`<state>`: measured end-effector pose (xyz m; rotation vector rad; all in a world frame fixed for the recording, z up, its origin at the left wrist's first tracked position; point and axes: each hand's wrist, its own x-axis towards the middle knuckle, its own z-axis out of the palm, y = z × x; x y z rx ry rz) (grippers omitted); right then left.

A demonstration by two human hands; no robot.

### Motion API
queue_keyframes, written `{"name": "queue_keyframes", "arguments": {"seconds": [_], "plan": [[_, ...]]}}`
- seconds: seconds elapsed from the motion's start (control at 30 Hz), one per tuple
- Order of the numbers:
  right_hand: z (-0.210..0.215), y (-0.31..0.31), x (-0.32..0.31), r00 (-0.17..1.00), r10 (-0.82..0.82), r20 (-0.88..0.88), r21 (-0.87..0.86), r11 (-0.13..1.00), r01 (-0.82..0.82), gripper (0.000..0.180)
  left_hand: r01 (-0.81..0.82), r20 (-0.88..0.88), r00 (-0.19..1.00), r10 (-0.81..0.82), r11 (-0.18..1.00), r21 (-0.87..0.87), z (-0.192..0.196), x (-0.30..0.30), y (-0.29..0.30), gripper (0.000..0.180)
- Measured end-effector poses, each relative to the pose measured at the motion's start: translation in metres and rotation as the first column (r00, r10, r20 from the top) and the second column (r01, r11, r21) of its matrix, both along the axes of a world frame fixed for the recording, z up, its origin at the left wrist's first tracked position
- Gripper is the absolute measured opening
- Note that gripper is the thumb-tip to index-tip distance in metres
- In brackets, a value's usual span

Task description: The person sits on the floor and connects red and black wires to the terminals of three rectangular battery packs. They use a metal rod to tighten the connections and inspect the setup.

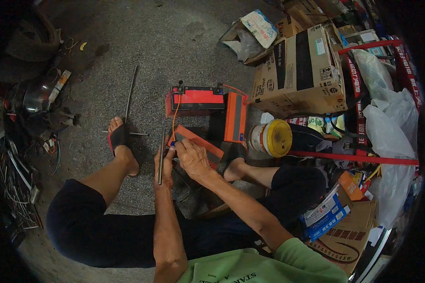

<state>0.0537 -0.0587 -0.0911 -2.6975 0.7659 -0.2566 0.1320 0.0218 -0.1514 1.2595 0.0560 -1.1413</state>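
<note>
My left hand (164, 165) is closed around a straight metal rod (162, 160), which stands nearly upright in the picture. Just right of it, the fingers of my right hand (192, 158) are bent and pinched at the near end of an orange battery (205, 145). A small blue piece (173, 144) shows between the two hands, where an orange wire (176, 113) ends. That wire runs up to a terminal on a red-topped battery (198, 99). What my right fingertips hold is hidden. Another orange battery (235, 118) stands to the right, joined to the red one by a second wire.
A T-shaped metal bar (130, 96) lies by my left foot. Right of the batteries are a yellow-lidded bucket (278, 137) and a big cardboard box (297, 70). Plastic bags (392, 127) and red straps crowd the far right. Loose cables (21, 184) lie at the left.
</note>
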Motion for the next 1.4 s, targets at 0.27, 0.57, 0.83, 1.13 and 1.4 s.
{"name": "queue_keyframes", "arguments": {"seconds": [0.27, 0.57, 0.83, 1.13, 1.4], "plan": [[0.000, -0.001, 0.001, 0.989, 0.018, -0.148, 0.044, 0.999, -0.011, 0.015, 0.009, -0.083, 0.996, -0.011, 1.000, -0.025, 0.008, 0.000, 0.001, 0.045], [-0.006, -0.001, -0.001, 0.998, 0.030, -0.051, -0.024, 0.999, -0.031, 0.014, -0.044, -0.067, 0.997, 0.041, 0.998, -0.048, 0.003, -0.001, -0.003, 0.045], [-0.001, -0.002, 0.001, 0.998, 0.023, -0.058, -0.037, 0.999, -0.025, 0.012, -0.042, -0.004, 0.999, 0.042, 0.999, 0.006, 0.005, 0.000, -0.003, 0.044], [0.003, -0.006, 0.003, 0.996, 0.047, -0.076, 0.012, 0.999, -0.046, 0.014, -0.069, -0.023, 0.997, 0.069, 0.998, 0.010, -0.005, -0.001, -0.001, 0.045], [0.002, -0.005, 0.006, 0.979, 0.011, -0.201, 0.061, 0.998, 0.002, 0.024, -0.069, -0.048, 0.996, 0.070, 0.998, 0.013, -0.001, 0.000, -0.003, 0.045]]}}
